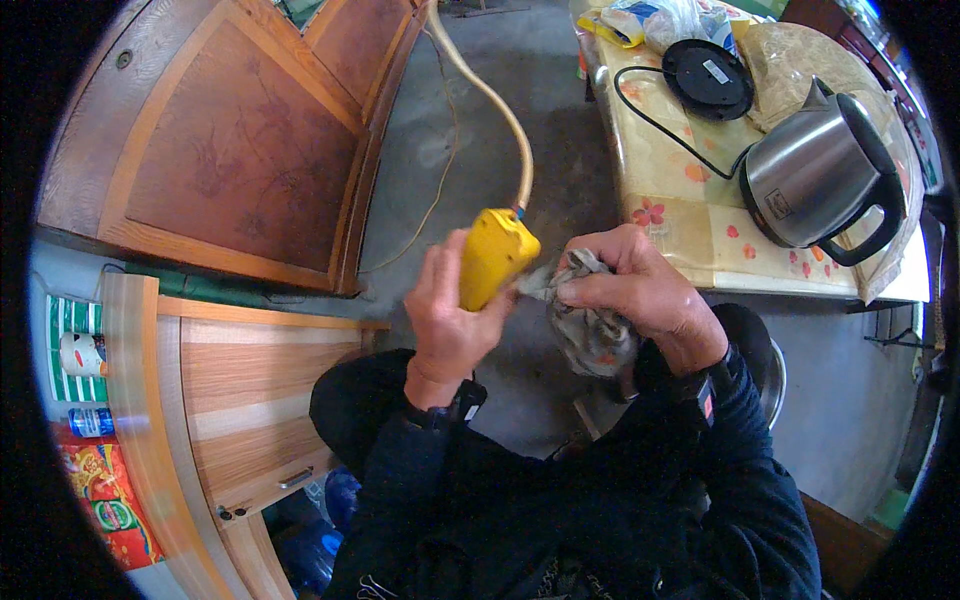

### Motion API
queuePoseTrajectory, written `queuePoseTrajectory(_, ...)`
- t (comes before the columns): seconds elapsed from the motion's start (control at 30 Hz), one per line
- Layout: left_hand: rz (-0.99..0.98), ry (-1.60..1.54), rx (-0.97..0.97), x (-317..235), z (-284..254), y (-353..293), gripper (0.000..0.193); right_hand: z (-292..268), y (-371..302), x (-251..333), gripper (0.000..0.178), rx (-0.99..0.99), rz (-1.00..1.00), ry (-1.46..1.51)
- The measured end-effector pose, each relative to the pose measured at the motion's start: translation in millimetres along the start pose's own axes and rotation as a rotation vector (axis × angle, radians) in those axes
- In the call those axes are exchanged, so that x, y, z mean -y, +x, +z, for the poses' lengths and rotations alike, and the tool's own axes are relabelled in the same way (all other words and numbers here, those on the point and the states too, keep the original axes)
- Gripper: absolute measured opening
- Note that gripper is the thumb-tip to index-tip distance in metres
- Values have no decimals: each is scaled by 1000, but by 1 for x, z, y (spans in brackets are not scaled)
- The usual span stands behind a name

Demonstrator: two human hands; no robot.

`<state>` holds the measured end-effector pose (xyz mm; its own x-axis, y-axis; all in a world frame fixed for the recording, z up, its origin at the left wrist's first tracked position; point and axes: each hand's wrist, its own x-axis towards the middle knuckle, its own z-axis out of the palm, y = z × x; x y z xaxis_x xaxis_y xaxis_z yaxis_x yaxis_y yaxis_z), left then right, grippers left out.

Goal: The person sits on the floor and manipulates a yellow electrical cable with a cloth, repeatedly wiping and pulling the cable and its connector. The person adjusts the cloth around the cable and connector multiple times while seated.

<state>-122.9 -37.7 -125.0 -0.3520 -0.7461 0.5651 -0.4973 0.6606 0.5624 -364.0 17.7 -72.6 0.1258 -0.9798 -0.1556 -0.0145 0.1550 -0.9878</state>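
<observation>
My left hand (445,318) is wrapped round a yellow block-shaped device (492,258) from its left side. A thick beige cord (510,118) runs into the device's top end; its exact kind I cannot make out. Close on the right, my right hand (640,290) pinches a crumpled grey cloth (590,325) between thumb and fingers. Most of the cloth hangs below that hand, and a corner of it reaches toward the yellow device. Whether that corner touches the device is hard to tell.
On the flowered table (690,235) at right stand a steel kettle (815,165), its black base (708,80) and plastic bags (670,25). A dark wooden cabinet (250,130) fills the far left. Nearer is a light wooden cabinet (265,410). A thin cord (437,205) lies on the floor.
</observation>
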Motion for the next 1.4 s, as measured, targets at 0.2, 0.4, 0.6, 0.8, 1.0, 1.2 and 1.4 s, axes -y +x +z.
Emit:
queuePoseTrajectory(0.2,-301,-409,6,-2,-8,-3,69,-16,4,4,15,-263,-142,290)
queuePoseTrajectory(0.4,-285,-427,61,-6,-6,-7,70,5,0,11,18,-346,-457,-163)
queuePoseTrajectory(0.6,-178,-304,189,-9,5,-10,72,25,7,5,29,-356,-761,-547)
queuePoseTrajectory(0.8,-284,-464,191,-14,8,-15,71,17,17,-6,14,-778,-635,-455)
queuePoseTrajectory(1.0,-466,-768,233,-13,2,-13,72,37,19,-13,19,-422,-476,-204)
queuePoseTrajectory(1.2,-445,-877,193,-5,-4,-14,69,29,3,-10,19,-286,-587,-169)
queuePoseTrajectory(1.4,-568,-1247,301,-5,-8,-16,82,17,18,-10,19,-353,-337,53)
